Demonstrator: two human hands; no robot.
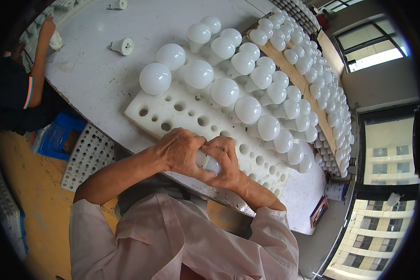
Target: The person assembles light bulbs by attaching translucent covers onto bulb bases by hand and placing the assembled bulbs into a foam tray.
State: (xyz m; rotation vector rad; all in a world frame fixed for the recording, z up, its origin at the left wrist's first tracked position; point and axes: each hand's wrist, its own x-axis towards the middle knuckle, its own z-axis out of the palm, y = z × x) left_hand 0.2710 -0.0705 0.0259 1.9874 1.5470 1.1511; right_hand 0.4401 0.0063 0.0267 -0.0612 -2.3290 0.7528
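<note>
Evidently all the attention here is on one bulb (207,162), cupped between the left hand (178,151) and the right hand (227,164). Both hands are grasping it, fingers curled round from either side and nearly meeting, so only a small pale patch shows. It sits in front of the person's chest, above the near edge of the tray (135,106) on the tabletop (88,56).

My reading is that the step in hand is a two-handed press or twist, perhaps seating a dome on its base; which of the two, I can't tell from here. The next move, I'd judge, calls for even pressure and for keeping both parts in line, so that the dome doesn't go on crooked.

As for how it points, a seam shows between the fingers, with a rounded part on the right-hand side of it. That suggests a long axis running roughly across the body, tilted down toward the right, dome end rightward. Fingers cover both ends, so I wouldn't swear to it.

By contrast, the standing bulbs (225,92) behind the hands point dome-up, necks toward the tray, whose nearer holes are bare. Farther off, a loose base (122,46) lies on its side.
</note>
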